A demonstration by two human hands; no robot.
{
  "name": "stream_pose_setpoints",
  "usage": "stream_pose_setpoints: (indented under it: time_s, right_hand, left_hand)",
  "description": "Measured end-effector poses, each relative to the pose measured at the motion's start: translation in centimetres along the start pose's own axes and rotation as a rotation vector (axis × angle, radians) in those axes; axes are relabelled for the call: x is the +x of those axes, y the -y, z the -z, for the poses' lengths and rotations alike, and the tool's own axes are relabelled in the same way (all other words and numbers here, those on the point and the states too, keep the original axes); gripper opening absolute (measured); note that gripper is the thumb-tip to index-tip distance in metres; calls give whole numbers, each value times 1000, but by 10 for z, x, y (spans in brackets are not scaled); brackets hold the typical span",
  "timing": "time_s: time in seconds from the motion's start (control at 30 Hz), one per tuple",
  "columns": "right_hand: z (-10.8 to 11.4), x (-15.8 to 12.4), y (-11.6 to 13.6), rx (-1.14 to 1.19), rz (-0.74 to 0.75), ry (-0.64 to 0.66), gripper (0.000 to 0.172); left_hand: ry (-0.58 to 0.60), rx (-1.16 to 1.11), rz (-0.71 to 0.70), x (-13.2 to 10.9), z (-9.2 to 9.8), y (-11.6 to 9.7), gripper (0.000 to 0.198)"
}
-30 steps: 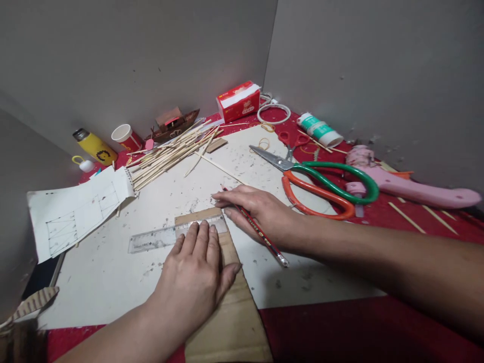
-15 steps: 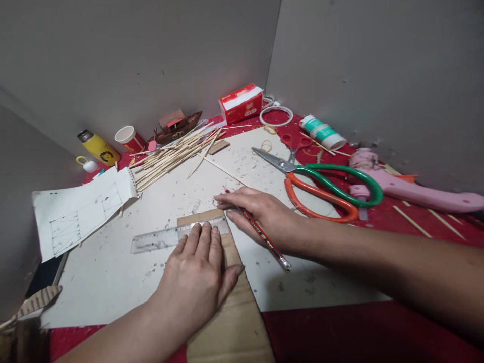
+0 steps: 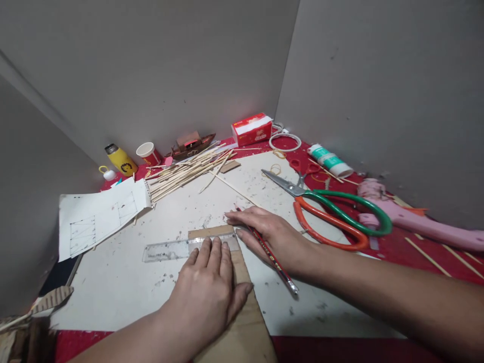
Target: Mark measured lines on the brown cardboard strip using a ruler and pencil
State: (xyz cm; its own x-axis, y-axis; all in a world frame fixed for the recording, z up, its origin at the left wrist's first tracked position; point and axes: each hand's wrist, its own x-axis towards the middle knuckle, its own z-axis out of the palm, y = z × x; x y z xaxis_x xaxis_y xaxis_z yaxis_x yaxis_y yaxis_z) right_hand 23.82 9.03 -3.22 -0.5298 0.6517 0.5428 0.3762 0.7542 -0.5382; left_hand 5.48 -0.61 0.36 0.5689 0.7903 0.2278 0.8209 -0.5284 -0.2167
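My left hand [image 3: 206, 292] lies flat, fingers stretched out, on a strip of brown cardboard [image 3: 242, 322], its fingertips pressing on a clear plastic ruler [image 3: 166, 249] laid across the strip's far end. My right hand [image 3: 274, 234] rests beside the strip's right corner with a red pencil [image 3: 278, 264] held between its fingers, tip pointing away from me near the ruler's right end. Both lie on a spotted white board [image 3: 113, 282].
Large green-and-orange scissors [image 3: 333, 212] and a pink glue gun [image 3: 419, 222] lie right. Behind are a bundle of thin wooden sticks [image 3: 185, 171], a model boat [image 3: 191, 143], tissue box [image 3: 252, 129], glue bottle [image 3: 329, 160], paper cup [image 3: 146, 152], yellow flask [image 3: 121, 160]. A sketched paper [image 3: 98, 217] lies left.
The view has tilted upward, so everything sits lower in the picture. Both hands, ruler and pencil keep the same places on the cardboard.
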Motion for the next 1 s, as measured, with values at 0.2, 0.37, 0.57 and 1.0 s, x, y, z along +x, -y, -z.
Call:
stream_pose_setpoints:
  time_s: [0.2, 0.37, 0.57, 1.0]
  right_hand:
    - [0, -1, 4, 20, 55, 16, 35]
    - [-1, -4, 2, -28, 76, 87, 42]
    - [-3, -5, 1, -28, 90, 78, 41]
    - [-3, -8, 2, 38, 179, 133, 36]
  left_hand:
    - [32, -16, 8, 0, 0, -1, 58]
    - [35, -40, 22, -1, -2, -1, 57]
    - [54, -84, 54, -1, 0, -1, 58]
    - [155, -147, 89, 2, 6, -1, 57]
